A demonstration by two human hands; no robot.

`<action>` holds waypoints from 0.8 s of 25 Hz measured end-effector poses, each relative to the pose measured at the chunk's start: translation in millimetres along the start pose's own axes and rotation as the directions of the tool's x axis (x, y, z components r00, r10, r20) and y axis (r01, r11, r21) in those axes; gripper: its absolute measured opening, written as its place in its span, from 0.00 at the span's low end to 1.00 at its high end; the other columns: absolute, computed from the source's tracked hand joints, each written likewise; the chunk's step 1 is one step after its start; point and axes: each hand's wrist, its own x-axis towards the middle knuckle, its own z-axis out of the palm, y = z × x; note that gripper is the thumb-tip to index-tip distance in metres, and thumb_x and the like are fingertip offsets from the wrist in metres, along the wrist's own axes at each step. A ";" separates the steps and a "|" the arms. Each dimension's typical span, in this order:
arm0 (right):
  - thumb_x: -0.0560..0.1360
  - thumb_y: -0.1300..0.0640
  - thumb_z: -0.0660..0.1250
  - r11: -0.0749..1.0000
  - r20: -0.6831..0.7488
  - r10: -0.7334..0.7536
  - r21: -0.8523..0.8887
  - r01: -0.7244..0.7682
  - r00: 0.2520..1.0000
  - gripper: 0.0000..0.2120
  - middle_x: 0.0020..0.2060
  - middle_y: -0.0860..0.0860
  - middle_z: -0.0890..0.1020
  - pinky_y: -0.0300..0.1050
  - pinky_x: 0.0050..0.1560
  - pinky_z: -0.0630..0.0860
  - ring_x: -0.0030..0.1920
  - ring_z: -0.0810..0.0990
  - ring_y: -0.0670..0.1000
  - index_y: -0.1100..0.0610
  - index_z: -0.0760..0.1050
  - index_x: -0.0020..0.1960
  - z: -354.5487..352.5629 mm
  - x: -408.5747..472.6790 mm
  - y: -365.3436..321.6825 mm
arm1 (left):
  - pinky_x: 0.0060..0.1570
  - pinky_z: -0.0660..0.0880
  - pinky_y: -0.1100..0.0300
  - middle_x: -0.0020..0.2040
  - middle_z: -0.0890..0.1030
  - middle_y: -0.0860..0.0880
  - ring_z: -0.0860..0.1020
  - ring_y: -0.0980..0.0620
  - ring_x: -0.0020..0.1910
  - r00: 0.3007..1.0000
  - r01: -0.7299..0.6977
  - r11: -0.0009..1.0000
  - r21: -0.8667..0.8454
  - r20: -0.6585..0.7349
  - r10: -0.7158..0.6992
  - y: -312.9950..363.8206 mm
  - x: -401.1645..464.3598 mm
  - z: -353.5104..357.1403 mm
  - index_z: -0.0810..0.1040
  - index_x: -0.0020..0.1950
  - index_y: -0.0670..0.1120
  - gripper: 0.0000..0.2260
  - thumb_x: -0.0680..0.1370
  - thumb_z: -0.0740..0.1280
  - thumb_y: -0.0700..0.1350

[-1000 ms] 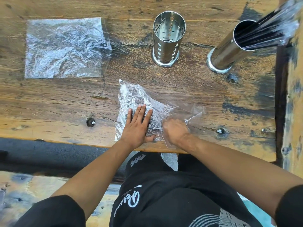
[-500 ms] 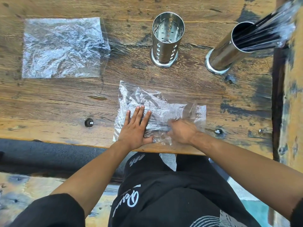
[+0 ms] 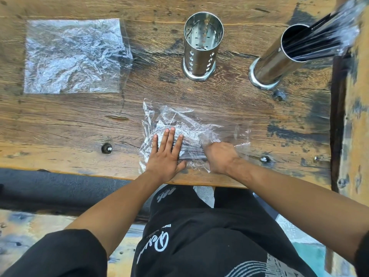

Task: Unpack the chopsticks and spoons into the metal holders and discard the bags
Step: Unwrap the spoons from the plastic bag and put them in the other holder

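Crinkled clear bag lying at near table edge; perforated holder standing empty; second holder holding dark chopsticks.

A worn wooden table with dark stains carries several metal bolts; one bolt head sits near its front edge, left of centre. Another bolt lies near the front edge toward the right corner.

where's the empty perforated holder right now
The perforated holder stands upright at top centre of the head view, between the flat bag and the chopstick-filled holder.
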 end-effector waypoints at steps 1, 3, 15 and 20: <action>0.79 0.56 0.66 1.000 -0.011 -0.011 -0.019 0.011 1.000 0.16 0.34 0.49 0.77 0.48 0.35 0.82 0.35 0.80 0.52 0.62 0.71 0.64 0.0 2.7 -3.3 | 0.78 0.38 0.35 0.81 0.29 0.40 0.30 0.40 0.80 1.000 0.004 1.000 0.002 0.004 -0.004 0.6 -0.5 -1.1 0.31 0.82 0.47 0.40 0.78 0.39 0.69; 0.80 0.54 0.66 1.000 -0.012 -0.007 -0.005 0.007 1.000 0.13 0.39 0.52 0.80 0.50 0.42 0.83 0.40 0.81 0.55 0.62 0.74 0.60 -2.6 5.9 -7.6 | 0.78 0.37 0.35 0.80 0.28 0.40 0.29 0.41 0.80 1.000 0.010 1.000 -0.002 0.024 -0.010 1.2 0.0 -2.8 0.30 0.82 0.48 0.40 0.78 0.40 0.69; 0.79 0.54 0.67 0.983 -0.009 0.118 0.144 -0.115 0.993 0.20 0.48 0.53 0.83 0.47 0.45 0.76 0.44 0.80 0.57 0.54 0.69 0.70 14.2 -15.1 37.5 | 0.79 0.37 0.38 0.80 0.27 0.43 0.28 0.45 0.80 0.997 0.072 0.997 0.010 0.036 -0.073 2.4 -6.1 -3.8 0.29 0.81 0.50 0.44 0.76 0.39 0.75; 0.80 0.43 0.64 0.973 0.044 0.200 0.104 -0.204 0.979 0.19 0.54 0.57 0.85 0.46 0.49 0.78 0.53 0.84 0.58 0.54 0.76 0.64 5.0 -31.3 75.9 | 0.80 0.37 0.40 0.81 0.30 0.43 0.31 0.45 0.81 0.982 0.184 0.982 -0.041 0.049 -0.182 -4.5 -23.8 -6.4 0.30 0.82 0.50 0.45 0.77 0.43 0.75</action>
